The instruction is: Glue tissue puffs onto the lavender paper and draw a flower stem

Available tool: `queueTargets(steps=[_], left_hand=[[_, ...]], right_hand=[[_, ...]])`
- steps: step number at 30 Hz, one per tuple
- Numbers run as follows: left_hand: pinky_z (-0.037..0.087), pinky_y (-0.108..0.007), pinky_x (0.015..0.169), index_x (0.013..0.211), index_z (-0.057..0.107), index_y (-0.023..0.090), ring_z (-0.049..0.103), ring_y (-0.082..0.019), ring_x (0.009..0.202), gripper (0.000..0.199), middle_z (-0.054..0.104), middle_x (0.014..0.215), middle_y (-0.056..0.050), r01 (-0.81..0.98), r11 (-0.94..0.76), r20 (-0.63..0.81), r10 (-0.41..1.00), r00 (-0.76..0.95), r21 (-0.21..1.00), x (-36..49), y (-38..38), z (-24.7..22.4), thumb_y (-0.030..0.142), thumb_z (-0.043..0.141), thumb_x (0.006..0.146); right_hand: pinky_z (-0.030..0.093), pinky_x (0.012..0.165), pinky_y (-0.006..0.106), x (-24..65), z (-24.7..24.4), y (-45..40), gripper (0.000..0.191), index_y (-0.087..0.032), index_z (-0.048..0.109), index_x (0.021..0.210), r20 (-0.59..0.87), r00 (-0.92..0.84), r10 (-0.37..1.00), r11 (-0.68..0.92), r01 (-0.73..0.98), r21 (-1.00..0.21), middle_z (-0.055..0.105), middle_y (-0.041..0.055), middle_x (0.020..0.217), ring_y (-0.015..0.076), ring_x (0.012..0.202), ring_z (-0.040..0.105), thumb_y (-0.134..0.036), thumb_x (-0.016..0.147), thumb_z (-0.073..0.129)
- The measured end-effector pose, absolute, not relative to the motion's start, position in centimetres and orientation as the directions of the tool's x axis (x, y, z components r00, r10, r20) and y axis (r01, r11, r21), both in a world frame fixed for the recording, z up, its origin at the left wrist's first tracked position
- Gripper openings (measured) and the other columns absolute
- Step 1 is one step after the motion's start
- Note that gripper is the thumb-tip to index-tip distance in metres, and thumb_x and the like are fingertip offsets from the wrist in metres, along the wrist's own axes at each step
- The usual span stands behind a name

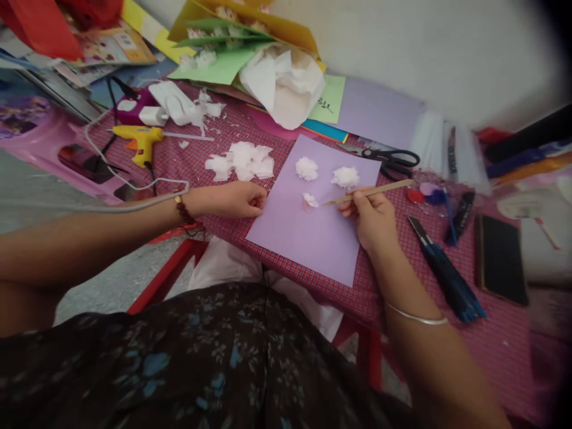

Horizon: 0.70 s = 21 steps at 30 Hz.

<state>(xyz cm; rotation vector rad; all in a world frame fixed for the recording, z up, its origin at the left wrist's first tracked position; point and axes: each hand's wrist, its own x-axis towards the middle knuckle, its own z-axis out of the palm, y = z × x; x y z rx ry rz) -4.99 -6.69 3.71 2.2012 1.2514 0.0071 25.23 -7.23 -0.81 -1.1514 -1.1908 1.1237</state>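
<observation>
My right hand (373,217) pinches a slim tan wooden stick (386,188), its tip pointing left over a purple sheet of paper (308,238). Just left of the tip, a small white paper tuft (310,200) sits on a pinkish wet-looking spot. Two fuller white paper puffs, the left puff (306,168) and the right puff (345,176), lie higher on the sheet. Curled into a loose fist, my left hand (243,199) rests at the sheet's left edge; whatever its fingers hold, if anything, is hidden. Above it is a pile of white paper pieces (243,161).
A yellow glue gun (142,140) with a cord lies at the left. Black scissors (388,158) lie beyond the sheet, and a utility knife (444,268) with its blade out lies right of my hand. A dark notebook (500,259) and a white paper bundle (286,86) are also there.
</observation>
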Motion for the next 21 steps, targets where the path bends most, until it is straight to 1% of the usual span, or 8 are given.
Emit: queueTargets(steps=[3, 6, 9, 11, 13, 15, 18, 21], left_hand=[[0.038, -0.029, 0.057, 0.071, 0.056, 0.019, 0.054, -0.017, 0.062, 0.006, 0.063, 0.074, -0.005, 0.833, -0.463, -0.172, 0.833, 0.526, 0.302, -4.4, -8.4, 3.9, 0.015, 0.054, 0.068], [0.043, -0.033, 0.068, 0.087, 0.061, 0.016, 0.060, -0.023, 0.078, 0.017, 0.066, 0.089, -0.011, 0.842, -0.529, -0.115, 0.835, 0.539, 0.107, -3.8, -9.9, 4.4, 0.017, 0.050, 0.074], [0.045, -0.035, 0.077, 0.101, 0.061, 0.015, 0.061, -0.026, 0.091, 0.029, 0.066, 0.100, -0.013, 0.830, -0.553, -0.146, 0.817, 0.558, 0.074, -3.9, -10.8, 5.6, 0.019, 0.055, 0.073], [0.046, -0.035, 0.082, 0.111, 0.061, 0.017, 0.060, -0.027, 0.097, 0.043, 0.065, 0.109, -0.013, 0.815, -0.557, -0.168, 0.799, 0.578, 0.156, -4.7, -11.1, 6.6, 0.023, 0.064, 0.069], [0.045, -0.036, 0.087, 0.120, 0.060, 0.020, 0.059, -0.027, 0.103, 0.054, 0.063, 0.117, -0.011, 0.780, -0.540, -0.149, 0.784, 0.603, 0.317, -6.0, -11.3, 7.4, 0.027, 0.067, 0.066], [0.046, -0.035, 0.088, 0.115, 0.063, 0.021, 0.060, -0.024, 0.103, 0.046, 0.065, 0.116, -0.009, 0.713, -0.466, -0.035, 0.824, 0.565, 0.524, -7.7, -11.3, 8.0, 0.024, 0.061, 0.070], [0.043, -0.028, 0.064, 0.084, 0.067, 0.019, 0.058, -0.015, 0.069, 0.023, 0.066, 0.075, -0.003, 0.536, -0.333, 0.257, 0.943, 0.214, 0.776, -10.9, -10.8, 8.8, 0.014, 0.050, 0.069], [0.022, -0.025, 0.045, 0.063, 0.057, 0.019, 0.034, -0.009, 0.043, 0.013, 0.045, 0.048, 0.003, 0.348, -0.346, 0.430, 0.880, -0.201, 0.871, -14.4, -9.3, 9.0, 0.011, 0.046, 0.063]], right_hand=[[0.046, 0.054, 0.027, 25.1, -0.7, -7.2, 0.015, -0.021, 0.066, 0.082, 0.105, 0.029, 0.994, 0.106, -0.025, -0.994, 0.065, -0.0009, 0.064, 0.0108, 0.052, 0.056, -0.036, 0.084, 0.064], [0.045, 0.053, 0.025, 25.0, -0.7, -7.1, 0.017, -0.021, 0.065, 0.082, 0.119, 0.032, 0.992, 0.120, -0.026, -0.992, 0.064, -0.0020, 0.062, 0.0098, 0.051, 0.056, -0.037, 0.084, 0.064], [0.044, 0.051, 0.024, 25.0, -0.8, -7.0, 0.018, -0.021, 0.064, 0.081, 0.085, 0.048, 0.995, 0.088, -0.059, -0.994, 0.064, -0.0018, 0.061, 0.0103, 0.050, 0.056, -0.038, 0.083, 0.065], [0.044, 0.051, 0.024, 25.1, -0.8, -6.9, 0.019, -0.021, 0.064, 0.080, 0.060, 0.043, 0.997, 0.063, -0.073, -0.995, 0.065, -0.0015, 0.061, 0.0107, 0.050, 0.056, -0.040, 0.081, 0.067], [0.045, 0.052, 0.025, 25.1, -0.8, -6.8, 0.021, -0.021, 0.065, 0.080, 0.044, 0.039, 0.998, 0.047, -0.072, -0.996, 0.065, -0.0010, 0.062, 0.0110, 0.051, 0.056, -0.042, 0.080, 0.067], [0.045, 0.053, 0.026, 25.3, -0.9, -6.8, 0.023, -0.021, 0.066, 0.082, 0.038, 0.038, 0.999, 0.040, -0.069, -0.997, 0.066, -0.0003, 0.063, 0.0119, 0.052, 0.057, -0.044, 0.079, 0.067], [0.046, 0.053, 0.027, 25.6, -1.1, -6.9, 0.025, -0.020, 0.067, 0.083, 0.036, 0.026, 0.999, 0.038, -0.070, -0.997, 0.067, 0.0003, 0.064, 0.0129, 0.053, 0.057, -0.044, 0.077, 0.070], [0.046, 0.053, 0.027, 26.1, -1.4, -6.9, 0.027, -0.019, 0.068, 0.086, 0.017, 0.014, 1.000, 0.018, -0.068, -0.998, 0.068, 0.0013, 0.066, 0.0128, 0.054, 0.058, -0.045, 0.077, 0.071]])
